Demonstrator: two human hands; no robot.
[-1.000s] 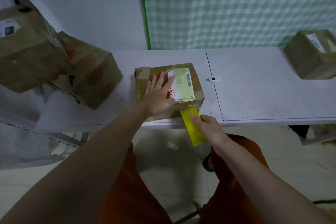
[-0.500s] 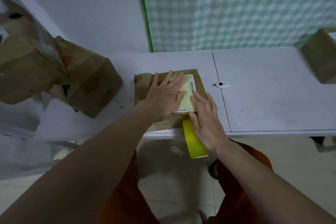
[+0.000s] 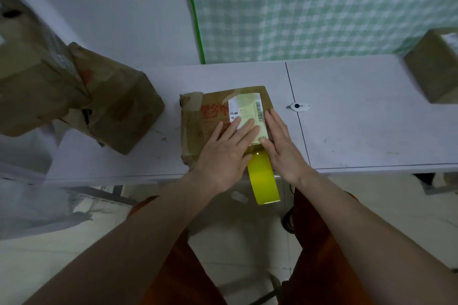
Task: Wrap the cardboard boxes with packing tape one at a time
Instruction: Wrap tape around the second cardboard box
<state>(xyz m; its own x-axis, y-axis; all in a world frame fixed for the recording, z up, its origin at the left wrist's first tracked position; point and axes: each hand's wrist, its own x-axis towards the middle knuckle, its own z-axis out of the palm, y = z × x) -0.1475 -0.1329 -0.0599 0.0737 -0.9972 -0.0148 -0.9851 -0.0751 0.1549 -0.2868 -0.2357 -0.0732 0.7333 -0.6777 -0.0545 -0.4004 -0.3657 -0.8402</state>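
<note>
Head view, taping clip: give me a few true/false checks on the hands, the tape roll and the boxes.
1. Both hands lie flat on the centre box. True: left hand, right hand.
2. The yellow tape roll sits on the table. False: it hangs below the table's front edge.
3. The right hand grips the roll. False: it presses the box top.
4. More boxes are piled at the left. True.

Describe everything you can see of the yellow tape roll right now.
The yellow tape roll hangs edge-on off the table's front edge, below the cardboard box. Its glossy band runs up onto the box top. The left hand and right hand press flat on either side; neither grips the roll.
</note>
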